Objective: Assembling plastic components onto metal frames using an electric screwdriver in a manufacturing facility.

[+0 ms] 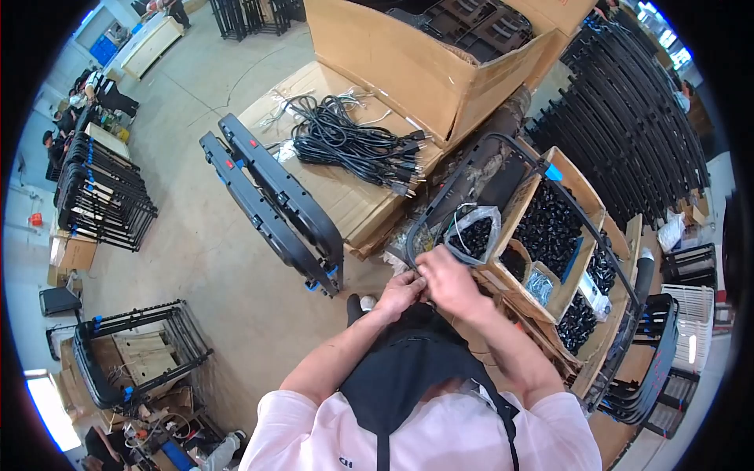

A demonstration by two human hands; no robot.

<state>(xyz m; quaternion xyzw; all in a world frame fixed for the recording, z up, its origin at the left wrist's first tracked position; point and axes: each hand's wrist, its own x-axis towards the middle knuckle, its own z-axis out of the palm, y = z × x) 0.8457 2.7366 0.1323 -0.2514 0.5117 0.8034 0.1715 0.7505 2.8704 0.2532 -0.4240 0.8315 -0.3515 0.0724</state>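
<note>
A black bent tube frame (441, 194) rests over the wooden parts bin, and its near end comes down to my hands. My left hand (398, 297) is closed in a pinch at that end, in front of my dark apron (408, 369). Right beside it, my right hand (446, 281) has its fingers curled in and is a little blurred. Whatever small thing the fingers hold is hidden. Close to my right hand, a clear plastic bag (488, 250) of small black parts sits against the bin's edge. A blue piece (554, 172) is fitted on the frame's far bar.
The wooden bin (491, 275) holds black plastic parts (546, 224) and silvery screws (539, 287). Ahead, black power cords (345, 137) lie on cardboard beside a large carton (385, 55). Two black panels (275, 200) stand at left. Stacked black frames (628, 118) fill the far right.
</note>
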